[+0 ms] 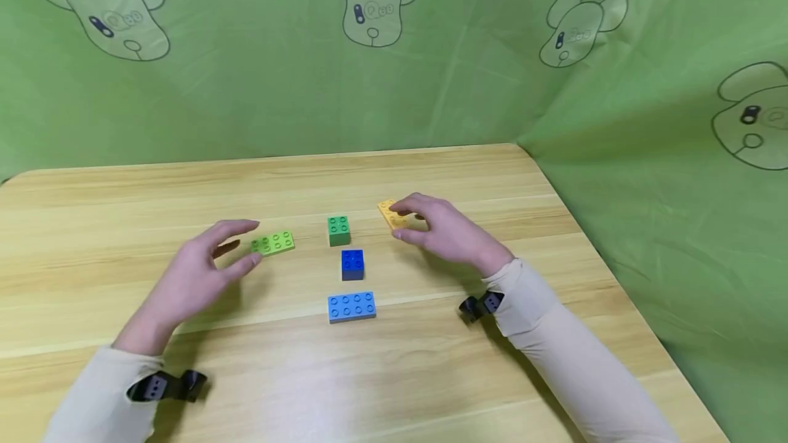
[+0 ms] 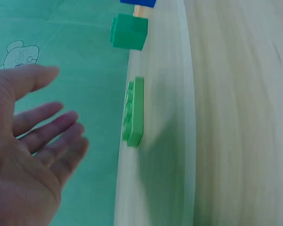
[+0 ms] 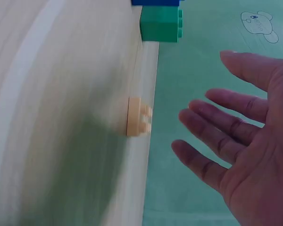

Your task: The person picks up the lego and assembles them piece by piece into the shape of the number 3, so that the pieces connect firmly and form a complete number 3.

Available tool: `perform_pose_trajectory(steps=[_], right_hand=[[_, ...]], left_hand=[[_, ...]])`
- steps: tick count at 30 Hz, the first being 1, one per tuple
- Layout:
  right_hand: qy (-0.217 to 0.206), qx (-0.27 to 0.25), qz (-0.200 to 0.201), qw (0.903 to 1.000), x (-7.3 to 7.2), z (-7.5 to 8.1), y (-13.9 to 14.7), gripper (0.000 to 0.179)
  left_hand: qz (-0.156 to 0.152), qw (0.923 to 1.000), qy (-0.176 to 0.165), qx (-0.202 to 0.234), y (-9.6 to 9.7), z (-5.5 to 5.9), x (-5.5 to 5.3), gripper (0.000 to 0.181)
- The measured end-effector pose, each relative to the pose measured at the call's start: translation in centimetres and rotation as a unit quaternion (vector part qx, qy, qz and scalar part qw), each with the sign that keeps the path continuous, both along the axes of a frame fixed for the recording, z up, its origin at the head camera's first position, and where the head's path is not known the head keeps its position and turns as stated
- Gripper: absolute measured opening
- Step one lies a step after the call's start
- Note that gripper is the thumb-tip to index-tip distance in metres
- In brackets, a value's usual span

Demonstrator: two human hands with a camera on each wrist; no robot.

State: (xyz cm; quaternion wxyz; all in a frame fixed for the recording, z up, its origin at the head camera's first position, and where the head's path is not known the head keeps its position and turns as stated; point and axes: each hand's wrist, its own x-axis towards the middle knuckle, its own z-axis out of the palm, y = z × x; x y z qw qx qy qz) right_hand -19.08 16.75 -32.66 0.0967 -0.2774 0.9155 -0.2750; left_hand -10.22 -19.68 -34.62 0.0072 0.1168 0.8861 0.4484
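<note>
L hand (image 1: 200, 272) has thumb and fingers well apart, loosely bent, holding nothing, near the lime brick (image 1: 277, 243); R hand (image 1: 449, 227) is much the same, also empty, near the orange brick (image 1: 394, 219). Both bricks lie flat on the surface (image 1: 400, 374), studs up, w/ the green brick (image 1: 338, 231) btwn them, dark blue brick (image 1: 353, 265) and light blue brick (image 1: 351, 307) nearer the person. Main risk, prob.: bricks look low, so a pinch too high could slip off; uneven pressure might spin one; R hand partly hides its brick, so aim may be off.
</note>
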Motion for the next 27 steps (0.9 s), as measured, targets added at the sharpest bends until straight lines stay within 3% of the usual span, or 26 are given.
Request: perform_pose_trajectory(steps=[10,21,27], right_hand=[[-0.076,-0.103,0.034,0.9911,0.3,-0.4,-0.6,0.042],[-0.121,-0.143,0.066,0.98,0.3,-1.1,-1.5,0.038],[-0.14,-0.142,0.07,0.9774,0.5,-1.2,-2.2,0.039]], left_hand=[[-0.066,0.9897,-0.035,0.122,1.3,-0.9,0.2,0.044],[-0.101,0.98,-0.071,0.156,3.6,-1.2,0.9,0.044],[-0.114,0.979,-0.07,0.154,4.2,-1.6,1.0,0.04]])
